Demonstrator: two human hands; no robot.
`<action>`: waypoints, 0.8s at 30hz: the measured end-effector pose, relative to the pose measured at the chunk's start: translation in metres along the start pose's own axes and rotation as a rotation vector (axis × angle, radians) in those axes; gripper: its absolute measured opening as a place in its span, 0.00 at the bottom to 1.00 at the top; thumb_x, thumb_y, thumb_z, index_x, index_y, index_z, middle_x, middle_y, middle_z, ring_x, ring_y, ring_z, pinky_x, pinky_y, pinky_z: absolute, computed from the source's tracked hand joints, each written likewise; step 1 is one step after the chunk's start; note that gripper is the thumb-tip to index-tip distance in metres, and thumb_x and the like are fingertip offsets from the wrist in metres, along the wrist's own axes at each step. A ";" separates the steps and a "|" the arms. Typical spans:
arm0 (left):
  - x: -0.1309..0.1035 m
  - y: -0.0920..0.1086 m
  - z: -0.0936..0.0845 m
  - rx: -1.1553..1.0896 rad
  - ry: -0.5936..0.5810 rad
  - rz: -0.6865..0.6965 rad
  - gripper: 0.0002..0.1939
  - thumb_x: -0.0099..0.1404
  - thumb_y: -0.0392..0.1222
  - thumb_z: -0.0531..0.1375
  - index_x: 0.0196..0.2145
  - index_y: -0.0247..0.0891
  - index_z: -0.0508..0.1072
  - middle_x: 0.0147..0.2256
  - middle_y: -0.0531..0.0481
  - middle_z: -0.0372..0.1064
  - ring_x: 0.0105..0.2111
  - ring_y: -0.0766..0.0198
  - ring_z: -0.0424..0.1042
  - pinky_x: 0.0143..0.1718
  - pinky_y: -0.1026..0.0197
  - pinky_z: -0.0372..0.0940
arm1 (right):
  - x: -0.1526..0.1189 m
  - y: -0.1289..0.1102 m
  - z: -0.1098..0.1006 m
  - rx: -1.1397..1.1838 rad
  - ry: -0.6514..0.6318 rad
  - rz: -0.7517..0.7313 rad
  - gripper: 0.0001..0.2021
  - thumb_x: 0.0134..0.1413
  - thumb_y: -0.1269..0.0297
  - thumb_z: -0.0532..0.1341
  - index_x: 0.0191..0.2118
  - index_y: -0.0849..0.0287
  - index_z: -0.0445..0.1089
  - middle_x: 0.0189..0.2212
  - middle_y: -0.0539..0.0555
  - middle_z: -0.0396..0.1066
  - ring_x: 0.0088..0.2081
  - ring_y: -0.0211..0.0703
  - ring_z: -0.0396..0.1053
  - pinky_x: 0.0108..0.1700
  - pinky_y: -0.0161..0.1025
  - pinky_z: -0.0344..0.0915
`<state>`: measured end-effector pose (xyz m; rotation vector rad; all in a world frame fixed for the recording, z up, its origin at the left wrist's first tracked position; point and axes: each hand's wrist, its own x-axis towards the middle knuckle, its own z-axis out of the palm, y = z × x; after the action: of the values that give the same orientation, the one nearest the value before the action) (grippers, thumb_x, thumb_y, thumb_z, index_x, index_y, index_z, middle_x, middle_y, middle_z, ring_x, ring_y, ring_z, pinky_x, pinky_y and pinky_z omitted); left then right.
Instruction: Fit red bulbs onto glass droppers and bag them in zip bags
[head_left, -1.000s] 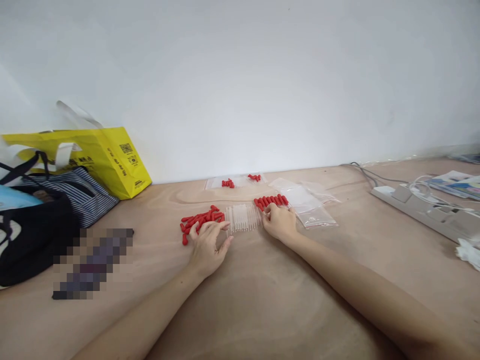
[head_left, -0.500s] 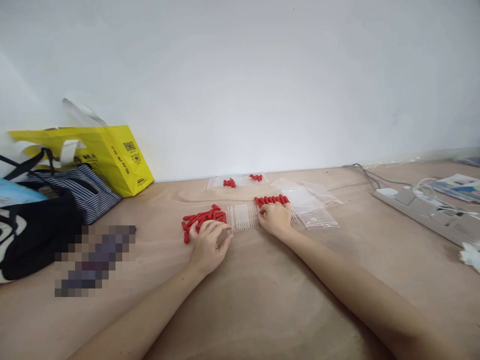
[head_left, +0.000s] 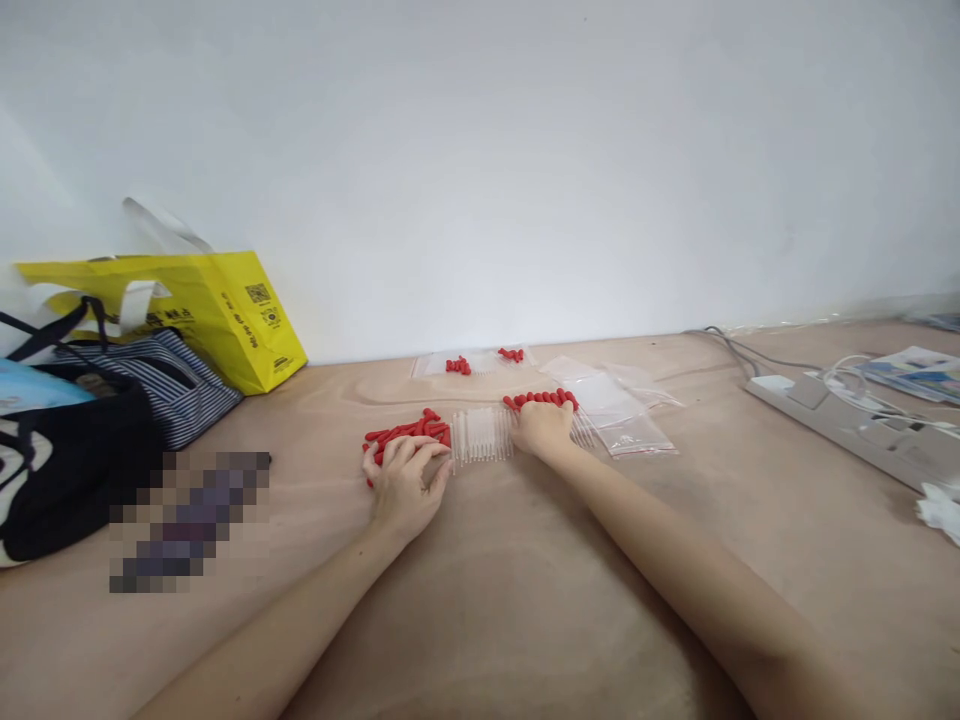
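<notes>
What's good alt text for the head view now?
Left hand over a jumbled pile of red pieces, right hand at a row of red pieces. Clear sticks lie side by side between them on a tabletop; a yellow bag sits at left.

A bright yellow printed bag (head_left: 232, 335) is standing by the wall (head_left: 480, 180) at left, with a striped pouch (head_left: 199, 392) and a black bag (head_left: 90, 480) crowding in front. Some pixelated dark thing (head_left: 193, 525)'s lying lower left. Over on the right, a white power strip (head_left: 787, 408)'s sitting there with cables (head_left: 739, 352) trailing around it, colorful papers (head_left: 907, 372) are lying behind it and some crumpled white thing (head_left: 937, 512)'s resting by the edge.
</notes>
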<state>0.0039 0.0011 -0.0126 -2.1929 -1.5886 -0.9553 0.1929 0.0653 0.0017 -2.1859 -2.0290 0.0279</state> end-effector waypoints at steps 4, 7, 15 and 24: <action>0.000 -0.001 -0.001 0.002 -0.004 0.005 0.05 0.56 0.42 0.55 0.30 0.44 0.70 0.36 0.51 0.69 0.42 0.56 0.63 0.49 0.45 0.40 | 0.006 -0.004 0.000 -0.008 -0.044 0.000 0.10 0.44 0.71 0.54 0.33 0.61 0.70 0.33 0.61 0.70 0.40 0.49 0.64 0.43 0.48 0.42; -0.001 -0.001 -0.001 0.008 -0.005 0.002 0.05 0.56 0.42 0.55 0.30 0.45 0.71 0.36 0.51 0.69 0.42 0.56 0.62 0.49 0.45 0.40 | 0.007 -0.005 0.001 -0.017 -0.071 -0.006 0.11 0.45 0.71 0.53 0.34 0.61 0.71 0.34 0.62 0.70 0.42 0.51 0.63 0.44 0.48 0.42; 0.002 -0.002 -0.002 0.072 -0.004 -0.073 0.05 0.56 0.42 0.56 0.30 0.45 0.71 0.38 0.51 0.68 0.43 0.56 0.61 0.48 0.46 0.41 | 0.001 -0.007 -0.005 0.001 -0.130 -0.012 0.10 0.44 0.73 0.54 0.33 0.60 0.71 0.35 0.59 0.70 0.42 0.50 0.63 0.44 0.49 0.44; 0.010 -0.028 -0.001 0.181 0.005 -0.134 0.08 0.54 0.48 0.57 0.30 0.44 0.72 0.39 0.47 0.66 0.42 0.52 0.60 0.46 0.43 0.45 | -0.002 0.031 -0.027 0.143 -0.261 -0.093 0.11 0.45 0.60 0.54 0.29 0.62 0.69 0.30 0.56 0.68 0.34 0.44 0.64 0.38 0.39 0.54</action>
<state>-0.0203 0.0182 -0.0096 -1.9824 -1.7639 -0.8159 0.2264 0.0588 0.0239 -2.0903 -2.1817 0.4552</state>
